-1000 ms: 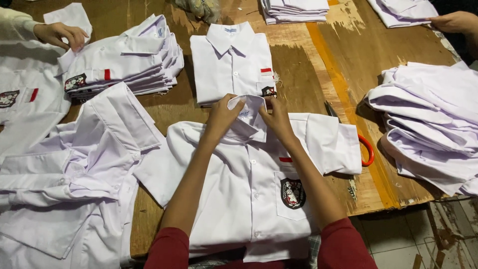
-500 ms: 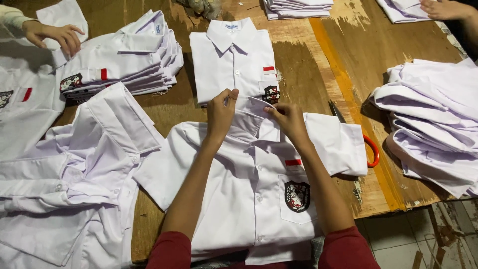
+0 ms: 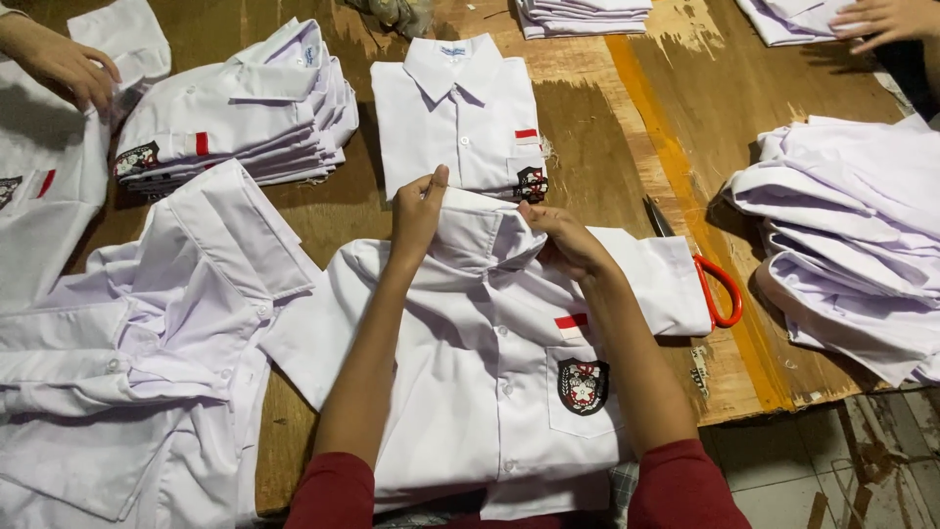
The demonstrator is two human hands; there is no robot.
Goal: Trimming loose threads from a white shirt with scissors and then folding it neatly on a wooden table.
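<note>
A white short-sleeved school shirt (image 3: 490, 362) with a dark chest badge and a small red-and-white tag lies face up on the wooden table (image 3: 607, 147) in front of me. My left hand (image 3: 419, 211) pinches the left side of its collar. My right hand (image 3: 560, 235) grips the collar's right side. Both forearms rest over the shirt's front. Just beyond the collar lies a neatly folded white shirt (image 3: 460, 113), buttoned, badge showing.
Scissors with orange handles (image 3: 710, 284) lie by the shirt's right sleeve. A stack of folded shirts (image 3: 245, 113) sits at the left, loose shirts (image 3: 137, 353) at the near left, a heap (image 3: 852, 235) at the right. Other people's hands (image 3: 64, 64) (image 3: 886, 20) work at the far corners.
My hands have spread apart along the collar, the left one lifting its side. The person's hand at the far right moved inward over the shirts there.
</note>
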